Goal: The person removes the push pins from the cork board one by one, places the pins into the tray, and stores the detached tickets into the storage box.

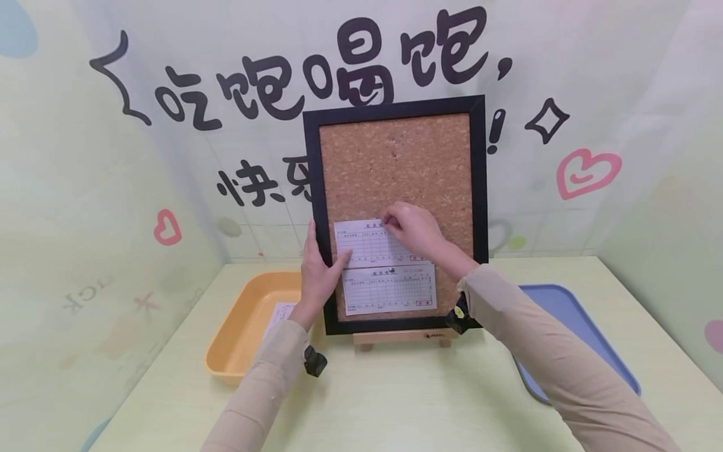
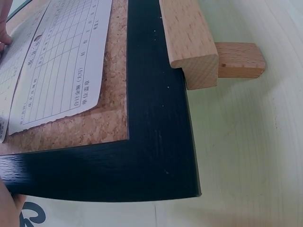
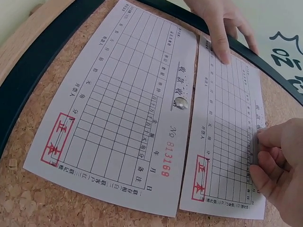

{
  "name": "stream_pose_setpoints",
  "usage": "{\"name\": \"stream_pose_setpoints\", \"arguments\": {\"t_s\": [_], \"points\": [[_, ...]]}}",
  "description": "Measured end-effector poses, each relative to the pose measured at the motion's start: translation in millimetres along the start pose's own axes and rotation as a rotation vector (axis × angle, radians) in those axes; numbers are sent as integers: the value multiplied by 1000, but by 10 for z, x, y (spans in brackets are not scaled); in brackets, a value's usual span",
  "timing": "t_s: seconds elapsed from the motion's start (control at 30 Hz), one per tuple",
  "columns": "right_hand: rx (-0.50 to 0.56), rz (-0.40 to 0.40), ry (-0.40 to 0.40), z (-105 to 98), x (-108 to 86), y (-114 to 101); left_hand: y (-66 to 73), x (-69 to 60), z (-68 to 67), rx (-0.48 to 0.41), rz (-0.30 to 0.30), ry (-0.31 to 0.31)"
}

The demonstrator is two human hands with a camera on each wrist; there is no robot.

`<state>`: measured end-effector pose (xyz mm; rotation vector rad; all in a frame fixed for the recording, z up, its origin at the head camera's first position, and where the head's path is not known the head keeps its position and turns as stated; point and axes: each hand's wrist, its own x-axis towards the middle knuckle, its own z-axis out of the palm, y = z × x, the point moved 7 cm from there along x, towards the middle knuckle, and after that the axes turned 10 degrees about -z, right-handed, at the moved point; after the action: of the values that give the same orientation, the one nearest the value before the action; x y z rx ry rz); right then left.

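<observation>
A cork board [image 1: 395, 169] in a black frame [image 1: 479, 176] leans upright on a small wooden easel [image 1: 395, 339]. My left hand [image 1: 319, 276] grips the frame's left side, thumb in front pressing the upper receipt [image 1: 361, 243], other fingers partly hidden behind the frame. My right hand [image 1: 417, 229] has thumb and index finger pinched together at that receipt's top edge; the fingertips hide whatever is between them. Below it, the lower receipt [image 3: 109, 118] is fixed to the cork by a silver thumbtack [image 3: 181, 103]. Both receipts carry printed grids and red stamps.
An orange tray [image 1: 231, 320] with a paper slip [image 1: 279, 314] in it stands on the table at left. At right lies a blue tray [image 1: 587, 333], partly covered by my right sleeve. A wall with large lettering [image 1: 260, 88] rises behind the board.
</observation>
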<state>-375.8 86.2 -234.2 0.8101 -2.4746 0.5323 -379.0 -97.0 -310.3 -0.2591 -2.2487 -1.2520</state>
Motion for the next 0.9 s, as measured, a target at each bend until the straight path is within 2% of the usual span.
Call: {"name": "stream_pose_setpoints", "arguments": {"t_s": [0.23,0.47,0.9], "points": [[-11,-1,4,6,-9,-24,1,-3,9,11,0,-6],[-2,2,-27,7,1,-32,7,-3,-7,7,3,-8],[149,62,-50,-5,-94,56,18,-10,-13,12,-17,-26]]}}
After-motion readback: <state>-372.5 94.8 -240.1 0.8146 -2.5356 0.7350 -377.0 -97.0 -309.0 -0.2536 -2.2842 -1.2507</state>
